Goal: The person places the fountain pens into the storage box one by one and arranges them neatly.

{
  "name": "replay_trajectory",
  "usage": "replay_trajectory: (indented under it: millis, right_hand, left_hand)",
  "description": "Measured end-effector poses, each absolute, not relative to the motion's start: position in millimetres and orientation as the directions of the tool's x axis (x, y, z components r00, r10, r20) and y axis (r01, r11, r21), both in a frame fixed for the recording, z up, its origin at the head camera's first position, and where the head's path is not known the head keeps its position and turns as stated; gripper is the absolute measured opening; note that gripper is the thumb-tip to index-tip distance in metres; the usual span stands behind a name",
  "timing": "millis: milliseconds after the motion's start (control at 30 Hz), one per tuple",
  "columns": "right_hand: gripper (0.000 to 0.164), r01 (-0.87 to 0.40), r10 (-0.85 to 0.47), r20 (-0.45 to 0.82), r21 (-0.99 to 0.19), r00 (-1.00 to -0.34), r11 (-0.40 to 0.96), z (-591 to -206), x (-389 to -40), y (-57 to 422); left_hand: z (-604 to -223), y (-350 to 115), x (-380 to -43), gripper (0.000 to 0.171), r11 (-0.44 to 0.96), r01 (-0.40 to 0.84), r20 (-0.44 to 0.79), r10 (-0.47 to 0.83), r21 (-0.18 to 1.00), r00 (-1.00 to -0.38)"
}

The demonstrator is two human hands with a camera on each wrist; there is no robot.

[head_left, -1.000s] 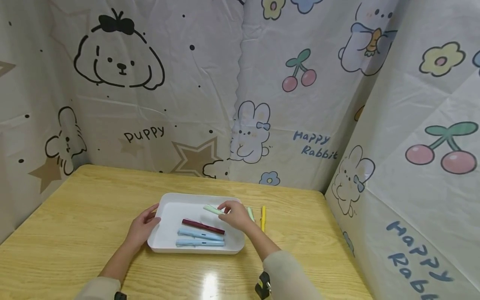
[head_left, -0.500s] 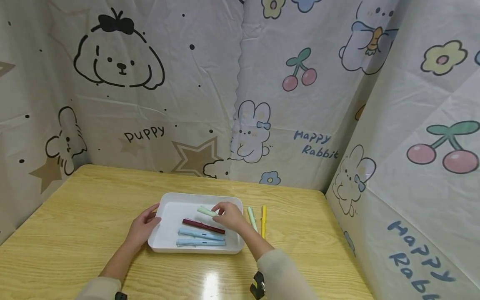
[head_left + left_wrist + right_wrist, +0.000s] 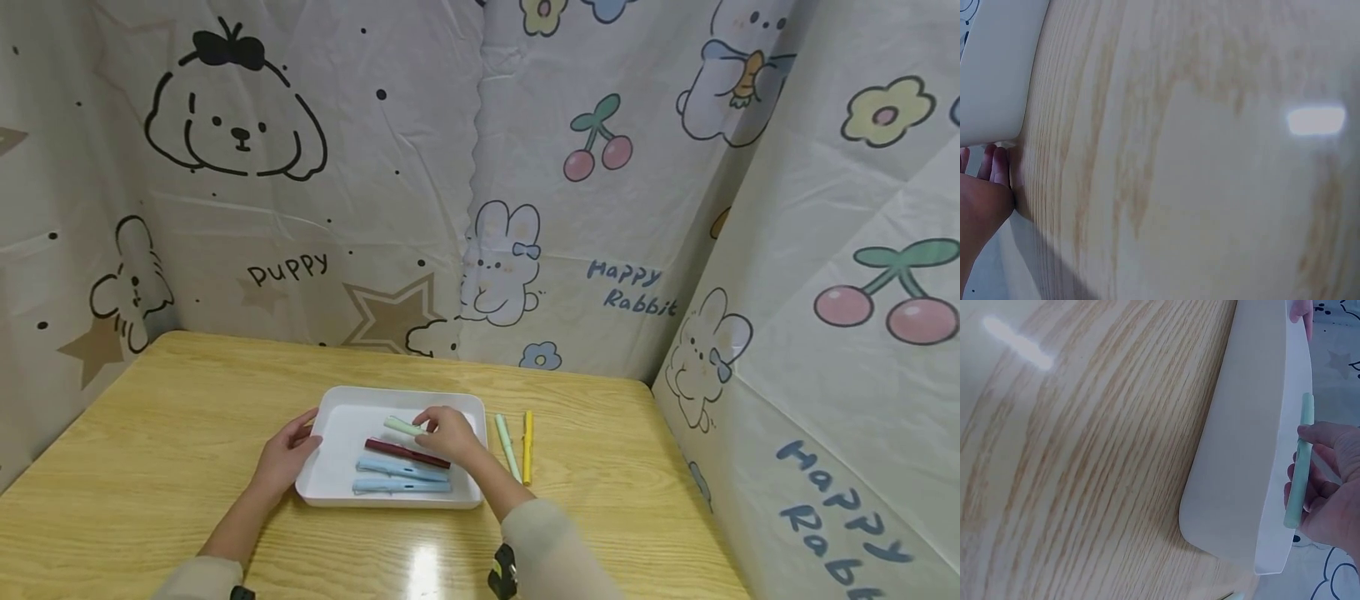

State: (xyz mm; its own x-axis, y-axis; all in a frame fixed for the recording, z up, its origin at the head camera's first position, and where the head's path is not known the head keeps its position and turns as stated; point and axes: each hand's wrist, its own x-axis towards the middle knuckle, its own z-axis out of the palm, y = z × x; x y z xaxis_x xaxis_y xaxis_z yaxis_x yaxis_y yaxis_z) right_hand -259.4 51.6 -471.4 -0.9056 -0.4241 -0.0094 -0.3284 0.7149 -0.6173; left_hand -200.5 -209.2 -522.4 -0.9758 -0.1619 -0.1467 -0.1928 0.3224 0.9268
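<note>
A white tray (image 3: 341, 487) sits on the wooden table. My left hand (image 3: 283, 454) holds its left end, thumb at the rim and fingers along the outside; in the left wrist view the fingers (image 3: 999, 167) meet the tray wall. Above the tray, my right hand (image 3: 450, 435) pinches a light green pen (image 3: 402, 426) between thumb and fingers; the right wrist view shows the pen (image 3: 1300, 478) nearly full length. Lying in the tray are a dark red pen (image 3: 405, 452) and two light blue pens (image 3: 401, 469), roughly parallel, nearer the front.
On the table right of the tray lie another light green pen (image 3: 507, 446) and a yellow pen (image 3: 528, 447). A printed cloth (image 3: 405, 208) with cartoon animals hangs behind the table and along both sides.
My right hand has moved left and slightly down over the tray with the light green pen, uncovering the green pen on the table. My left hand has stayed at the tray's left end.
</note>
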Motion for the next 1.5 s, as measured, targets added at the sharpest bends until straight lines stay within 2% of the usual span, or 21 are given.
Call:
replay_trajectory:
  millis: [700,1500]
  right_hand:
    - [0.021,-0.32,-0.407,-0.035,-0.56,-0.913,0.764,-479.2,-258.5,38.9]
    - [0.02,-0.307,-0.403,-0.044,-0.572,-0.914,0.76,-497.1,-261.8,36.5]
  left_hand:
    - [-524.1,-210.1,-201.4,0.053,0.293,-0.213,-0.166,-0.175,0.932,-0.97]
    - [-523.6,-209.9,-201.1,0.053,0.29,-0.205,-0.159,-0.174,0.935,-0.972]
